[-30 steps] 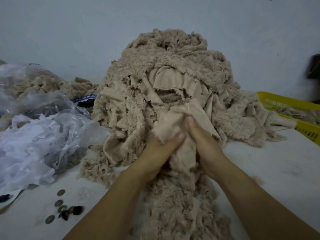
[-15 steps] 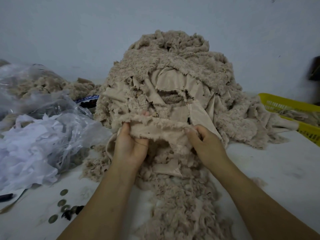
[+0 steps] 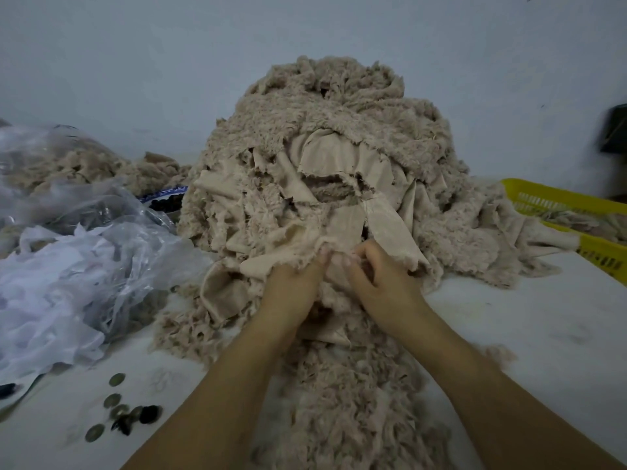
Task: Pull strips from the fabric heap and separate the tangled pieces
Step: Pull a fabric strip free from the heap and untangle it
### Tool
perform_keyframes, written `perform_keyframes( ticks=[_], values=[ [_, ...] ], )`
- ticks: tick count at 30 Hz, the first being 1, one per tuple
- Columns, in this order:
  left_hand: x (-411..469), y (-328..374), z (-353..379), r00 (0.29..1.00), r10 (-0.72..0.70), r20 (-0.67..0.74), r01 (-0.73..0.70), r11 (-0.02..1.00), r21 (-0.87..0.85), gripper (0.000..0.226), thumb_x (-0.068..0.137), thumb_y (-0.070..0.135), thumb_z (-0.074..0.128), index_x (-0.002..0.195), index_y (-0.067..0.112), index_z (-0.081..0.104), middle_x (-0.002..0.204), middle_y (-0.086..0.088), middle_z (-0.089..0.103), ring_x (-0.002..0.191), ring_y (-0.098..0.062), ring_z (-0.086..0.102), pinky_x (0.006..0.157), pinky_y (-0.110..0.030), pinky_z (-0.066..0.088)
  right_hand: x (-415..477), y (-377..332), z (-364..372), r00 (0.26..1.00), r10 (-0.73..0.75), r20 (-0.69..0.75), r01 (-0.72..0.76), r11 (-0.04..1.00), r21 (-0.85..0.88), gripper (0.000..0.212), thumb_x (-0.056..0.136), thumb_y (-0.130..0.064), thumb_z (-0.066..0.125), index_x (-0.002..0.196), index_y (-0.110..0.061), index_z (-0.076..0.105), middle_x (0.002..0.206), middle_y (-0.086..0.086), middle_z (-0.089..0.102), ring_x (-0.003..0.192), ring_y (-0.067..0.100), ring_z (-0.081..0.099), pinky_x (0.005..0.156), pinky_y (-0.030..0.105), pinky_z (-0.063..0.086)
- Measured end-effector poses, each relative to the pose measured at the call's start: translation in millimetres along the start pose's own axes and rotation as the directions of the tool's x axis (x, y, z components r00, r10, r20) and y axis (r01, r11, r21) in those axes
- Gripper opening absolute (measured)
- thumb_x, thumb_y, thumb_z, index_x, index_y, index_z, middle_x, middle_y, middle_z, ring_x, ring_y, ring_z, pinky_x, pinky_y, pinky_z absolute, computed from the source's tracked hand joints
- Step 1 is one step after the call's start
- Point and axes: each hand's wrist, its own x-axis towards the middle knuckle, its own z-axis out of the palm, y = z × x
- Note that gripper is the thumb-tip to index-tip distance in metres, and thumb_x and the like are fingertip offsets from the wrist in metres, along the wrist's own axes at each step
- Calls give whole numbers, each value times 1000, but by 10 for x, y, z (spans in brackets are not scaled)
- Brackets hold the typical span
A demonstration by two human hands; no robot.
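Head view: at the foot of the fabric heap (image 3: 339, 137), left hand (image 3: 293, 286) and right hand (image 3: 385, 283) curl their fingers (image 3: 368, 254), pinching one beige strip (image 3: 334, 278).

Bare left grip (image 3: 293, 283) and right grip (image 3: 381, 279), short nails, slender forearms (image 3: 217, 401) bare throughout.
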Motion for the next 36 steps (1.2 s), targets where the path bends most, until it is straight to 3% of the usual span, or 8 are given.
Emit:
perform_keyframes(
  ticks=[3, 7, 20, 24, 28, 30, 33, 36],
  values=[
    [13, 38, -18, 995, -83, -62, 65, 966, -251, 38, 91, 54, 62, 77, 20, 68, 63, 11, 73, 60, 1, 69, 60, -30, 51, 22, 57, 17, 998, 24, 53, -15, 986, -168, 21, 98, -18, 44, 79, -22, 37, 71, -3, 41, 64, 13, 38, 60, 36, 31],
    [19, 88, -67, 995, -68, 78, 102, 778, -619, 44, 91, 42, 63, 109, 2, 68, 97, -11, 78, 90, -24, 76, 68, -35, 62, 90, 167, -45, 995, 81, -61, -93, 970, -225, 20, 96, -11, 44, 77, -12, 39, 71, -3, 42, 75, 23, 43, 69, 37, 27],
    [206, 95, -339, 972, -162, 169, 220, 390, -894, 45, 97, 45, 57, 127, 12, 67, 125, -11, 70, 116, -27, 65, 102, -44, 50, 155, 428, -101, 936, 333, -112, -349, 920, -178, 29, 102, -7, 35, 74, -12, 39, 76, 5, 45, 76, 23, 45, 63, 33, 26],
    [191, 45, -298, 961, -144, 236, 276, 433, -858, 41, 98, 44, 54, 116, 12, 72, 113, -13, 74, 103, -25, 71, 93, -42, 54, 51, 188, 3, 979, 137, -154, -130, 990, 52, 12, 102, -21, 42, 102, -26, 53, 102, -7, 52, 85, 5, 51, 70, 23, 37],
    [139, 35, -202, 925, -121, 360, 366, 537, -760, 48, 98, 46, 51, 123, 9, 70, 126, -16, 69, 120, -30, 64, 104, -44, 49, 34, 69, 51, 998, 70, 4, -69, 972, 224, 42, 104, -39, 44, 146, -36, 40, 139, -22, 46, 121, -11, 46, 100, 21, 40],
    [115, 26, -139, 906, -113, 408, 389, 599, -700, 45, 96, 44, 52, 110, 10, 78, 117, -14, 73, 112, -27, 69, 96, -39, 56, 35, 65, 100, 997, 9, 74, -21, 988, 154, 36, 103, -37, 47, 138, -34, 48, 135, -15, 51, 117, -7, 48, 96, 22, 42],
    [95, 20, -82, 887, -113, 447, 416, 615, -670, 44, 91, 42, 56, 110, 9, 77, 115, -16, 72, 111, -25, 69, 98, -38, 54, 68, 105, 141, 998, -58, -12, 58, 998, -9, 25, 102, -19, 51, 83, -36, 48, 87, -13, 50, 80, -11, 48, 66, 15, 32],
    [74, 10, -39, 902, -63, 427, 356, 668, -653, 41, 93, 40, 54, 103, 9, 80, 121, -17, 70, 112, -26, 68, 96, -38, 53, 108, 155, 97, 993, 24, -118, -26, 999, -23, 24, 102, -15, 47, 80, -22, 49, 78, -9, 50, 69, -3, 47, 59, 9, 34]
  ],
)
